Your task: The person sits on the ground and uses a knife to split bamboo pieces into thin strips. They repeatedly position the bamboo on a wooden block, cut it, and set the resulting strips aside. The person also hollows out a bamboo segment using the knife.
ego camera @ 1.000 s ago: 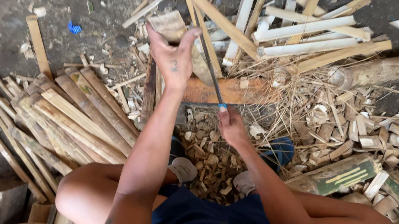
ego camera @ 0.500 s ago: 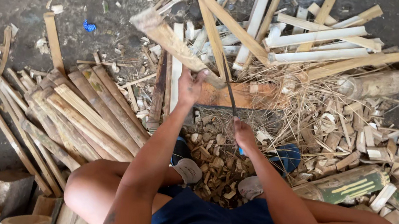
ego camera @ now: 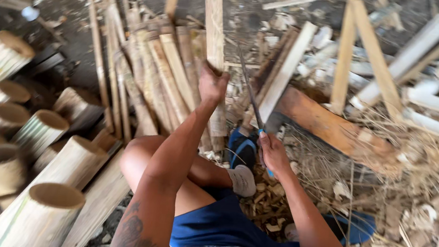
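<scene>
The left hand [ego camera: 213, 84] is closed around an upright bamboo strip [ego camera: 214, 26]; the right hand [ego camera: 272, 151] grips a long knife [ego camera: 249, 94] beside it.

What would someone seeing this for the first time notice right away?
First, at centre, the left hand closed around a long split bamboo strip that stands up out of frame, and the right hand beside it with its grip on a long dark blade. Next, the hollow cut bamboo tubes stacked at the left, and the loose slats and shavings littering the ground to the right.
</scene>
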